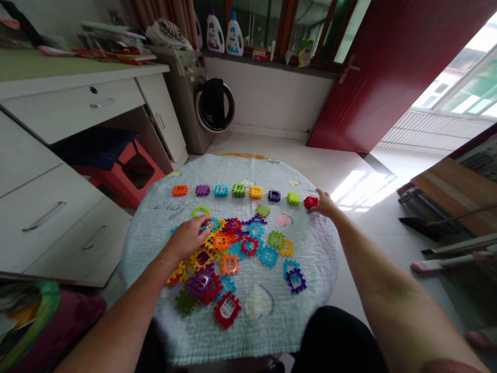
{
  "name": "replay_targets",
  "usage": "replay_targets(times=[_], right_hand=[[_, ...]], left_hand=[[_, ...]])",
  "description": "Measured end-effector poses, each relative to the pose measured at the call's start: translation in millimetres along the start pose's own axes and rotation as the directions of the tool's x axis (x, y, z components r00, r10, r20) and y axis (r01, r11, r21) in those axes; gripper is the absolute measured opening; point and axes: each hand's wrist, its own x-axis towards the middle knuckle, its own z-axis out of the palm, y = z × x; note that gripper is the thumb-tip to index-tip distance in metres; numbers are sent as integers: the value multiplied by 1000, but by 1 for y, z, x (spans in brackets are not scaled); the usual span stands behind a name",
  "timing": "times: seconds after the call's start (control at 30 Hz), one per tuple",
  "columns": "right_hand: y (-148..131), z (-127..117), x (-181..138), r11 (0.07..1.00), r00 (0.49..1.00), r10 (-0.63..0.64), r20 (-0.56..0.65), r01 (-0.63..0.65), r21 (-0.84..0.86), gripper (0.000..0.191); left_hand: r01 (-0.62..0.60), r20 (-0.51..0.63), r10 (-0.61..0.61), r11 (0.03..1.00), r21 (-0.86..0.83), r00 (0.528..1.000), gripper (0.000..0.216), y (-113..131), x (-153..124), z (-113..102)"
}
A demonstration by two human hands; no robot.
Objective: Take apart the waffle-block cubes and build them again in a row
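My right hand [325,203] grips a red toothed block [311,202] at the right end of a row on the cloth-covered round table [155,228]. From left to right, the row has orange [180,190], purple [202,190], light blue [221,190], green [239,190], yellow [255,192], dark purple [274,195] and lime [293,198] blocks. My left hand [189,237] lies at the left of a loose pile of flat toothed plastic pieces. Its thumb and fingers close around a light blue window piece [212,224], partly hidden.
Loose pieces spread nearer my body, among them a red window frame [227,310] and a purple frame [296,280]. A red stool [132,171] and drawers [58,217] stand left. Behind are a washing machine [188,98] and a red door [373,77].
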Motion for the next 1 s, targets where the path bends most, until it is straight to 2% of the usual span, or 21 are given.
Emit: replay_targets(times=[0.13,0.23,0.3,0.37,0.47,0.57,0.67,0.83,1.0], right_hand=[[-26,-2,-30,985,981,-35,-189,66,157,79],[-59,0,-65,958,961,-173,-215,215,192,65],[-83,1,-94,927,946,-289,-147,315,206,56],[-105,2,-124,901,933,-357,-51,359,244,52],[-132,6,-166,883,914,-403,49,374,284,47],[-151,16,-193,880,883,-442,158,393,266,45],[-163,27,-203,883,856,-459,237,411,225,42],[-167,36,-193,909,846,-414,337,404,103,37],[-165,39,-179,893,822,-442,358,442,89,36]], left_hand=[[-33,-19,33,999,2,999,43,1,-1,0],[-42,-31,42,999,4,999,41,4,-3,-1],[-46,-39,46,999,12,998,40,5,-4,-1],[-53,-47,55,998,31,997,39,4,-4,-2],[-55,-65,59,996,65,996,37,1,-3,-2],[-57,-63,63,994,88,996,36,-2,-1,0],[-77,-43,82,992,104,996,35,-2,-1,3],[-105,-26,108,989,108,994,34,0,0,7],[-97,-10,98,992,85,995,35,1,1,8]])
